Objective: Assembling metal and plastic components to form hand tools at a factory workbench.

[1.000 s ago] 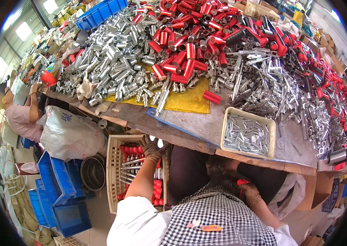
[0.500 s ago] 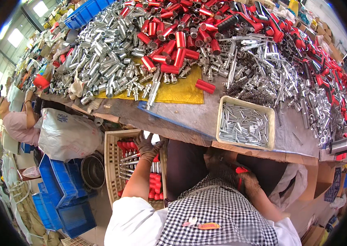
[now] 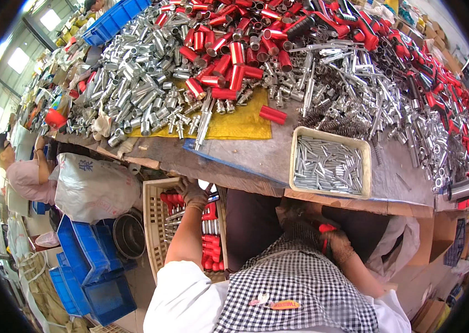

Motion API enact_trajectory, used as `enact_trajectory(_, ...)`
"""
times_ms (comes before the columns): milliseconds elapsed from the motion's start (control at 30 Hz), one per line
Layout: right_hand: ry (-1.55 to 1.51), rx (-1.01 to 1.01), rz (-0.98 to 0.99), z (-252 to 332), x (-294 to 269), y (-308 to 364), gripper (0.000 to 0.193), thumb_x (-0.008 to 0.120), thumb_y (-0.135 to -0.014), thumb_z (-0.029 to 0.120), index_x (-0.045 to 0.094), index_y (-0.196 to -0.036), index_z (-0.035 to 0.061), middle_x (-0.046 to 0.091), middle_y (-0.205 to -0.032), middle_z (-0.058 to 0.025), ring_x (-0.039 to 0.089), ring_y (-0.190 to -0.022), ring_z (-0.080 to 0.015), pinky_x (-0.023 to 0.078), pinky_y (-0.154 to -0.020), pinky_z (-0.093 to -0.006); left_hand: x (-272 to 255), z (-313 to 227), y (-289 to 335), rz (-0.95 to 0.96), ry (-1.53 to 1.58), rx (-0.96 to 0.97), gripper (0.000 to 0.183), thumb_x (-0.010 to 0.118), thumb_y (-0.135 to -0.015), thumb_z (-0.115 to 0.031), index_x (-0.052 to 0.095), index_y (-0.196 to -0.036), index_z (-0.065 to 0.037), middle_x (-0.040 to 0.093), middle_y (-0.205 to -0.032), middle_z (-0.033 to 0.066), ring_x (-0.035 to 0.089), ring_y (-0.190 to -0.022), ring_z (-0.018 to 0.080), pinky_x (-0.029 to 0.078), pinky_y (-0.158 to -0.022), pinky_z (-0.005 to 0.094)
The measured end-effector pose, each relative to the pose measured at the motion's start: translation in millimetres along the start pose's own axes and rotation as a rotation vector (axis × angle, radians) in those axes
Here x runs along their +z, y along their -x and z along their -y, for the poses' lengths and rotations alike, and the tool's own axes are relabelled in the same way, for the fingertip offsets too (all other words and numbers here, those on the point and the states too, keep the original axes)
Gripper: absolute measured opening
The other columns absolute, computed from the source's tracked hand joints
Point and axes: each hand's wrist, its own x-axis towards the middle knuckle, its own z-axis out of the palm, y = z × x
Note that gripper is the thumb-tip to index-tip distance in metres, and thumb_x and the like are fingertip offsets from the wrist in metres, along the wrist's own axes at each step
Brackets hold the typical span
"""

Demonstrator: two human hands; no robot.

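Note:
My left hand [image 3: 194,194], in a dark glove, is over the far end of a cream plastic crate [image 3: 154,222]. Its fingers are apart, and I see nothing held in them. Below it in the crate lie several red-handled tools [image 3: 211,244] with shiny metal shafts. At my lap, my gloved right hand [image 3: 338,245] is closed around a red-handled tool [image 3: 327,228]; most of that tool is hidden by the hand and the dark cloth. On the bench edge ahead stands a cream tray [image 3: 295,161] of thin metal pins [image 3: 328,166].
Chrome tubes [image 3: 145,100], red sleeves [image 3: 237,53] and black springs [image 3: 340,126] are heaped on the bench [image 3: 240,158]. Blue bins [image 3: 98,277], a round metal pan [image 3: 129,236] and a white sack [image 3: 95,186] stand at left. Another person [image 3: 29,175] sits beyond them.
My left hand stays at the crate's far end, with its fingers slightly shifted. My right hand keeps its hold at my lap. The whole view has moved a little.

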Motion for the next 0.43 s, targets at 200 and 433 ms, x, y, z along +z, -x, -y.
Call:
enact_trajectory(200, 0.110, -0.008, -0.079, -35.3, -5.3, -26.9, 0.062, 0.070, -0.064, 0.029, 0.059, -0.117, -0.0024, 0.062, -0.109, -0.0179, 0.057, -0.103, -0.0300, 0.044, -0.088, -0.0369, -66.3, -18.3, 9.0, -0.361, 0.675, -0.095, 0.079, 0.057, -0.079, -0.060, 0.048, -0.130, -0.001, 0.043, -0.137, 0.0197, 0.040, -0.125, 0.0360, 0.034, -0.102, 0.0448)
enact_trajectory(433, -0.097, 0.136, -0.053, 3.5, -7.5, 9.9, 0.055, 0.072, -0.066, 0.025, 0.062, -0.116, 0.0032, 0.061, -0.115, -0.0173, 0.055, -0.107, -0.0278, 0.042, -0.092, -0.0373, -181.7, -93.7, 153.1, -0.162, 0.990, 0.702, 0.027, 0.060, -0.084, -0.012, 0.052, -0.110, -0.007, 0.058, -0.088, 0.0147, 0.056, -0.085, 0.0288, 0.045, -0.079, 0.0389)
